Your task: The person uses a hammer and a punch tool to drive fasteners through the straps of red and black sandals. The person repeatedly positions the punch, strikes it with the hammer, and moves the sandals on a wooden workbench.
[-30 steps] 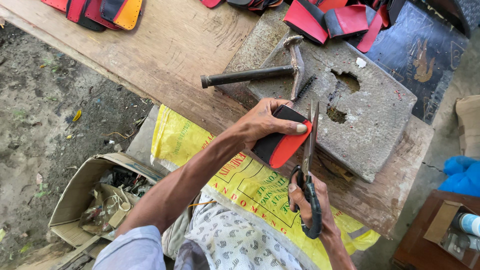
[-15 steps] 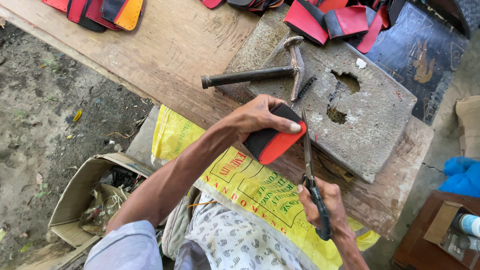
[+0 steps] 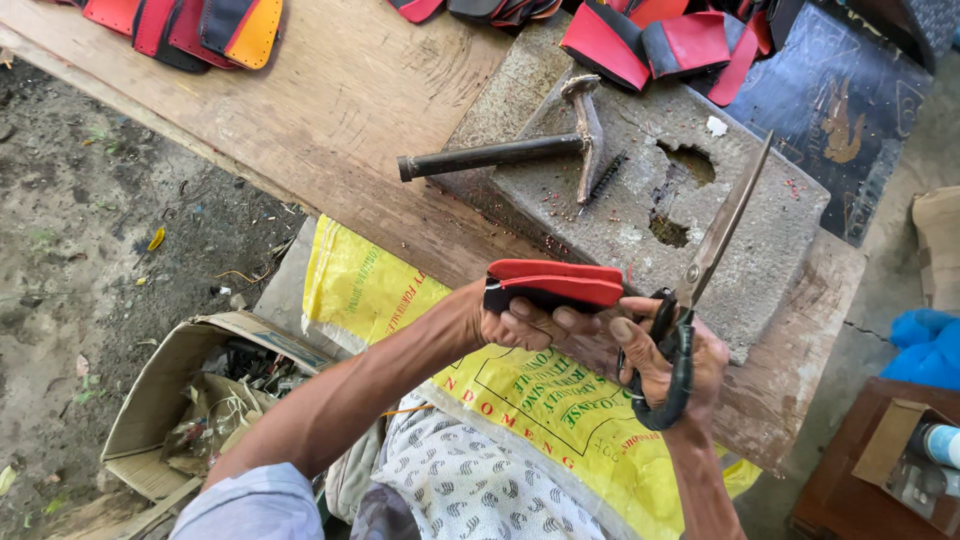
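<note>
The left hand (image 3: 520, 320) grips a folded red-and-black piece (image 3: 555, 283) just beside the right hand (image 3: 670, 360), which clenches big scissors (image 3: 700, 270) (blades seemingly shut, raised); steady the piece against the counter (image 3: 330, 110) before cutting.

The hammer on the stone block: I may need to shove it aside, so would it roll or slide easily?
The hammer lies flat on the rough stone block, so it would probably drag rather than glide. Its head juts crosswise, which likely stops the round handle rolling far. The metal head looks heavy for its size, so it may pivot about that end when pushed.
</note>
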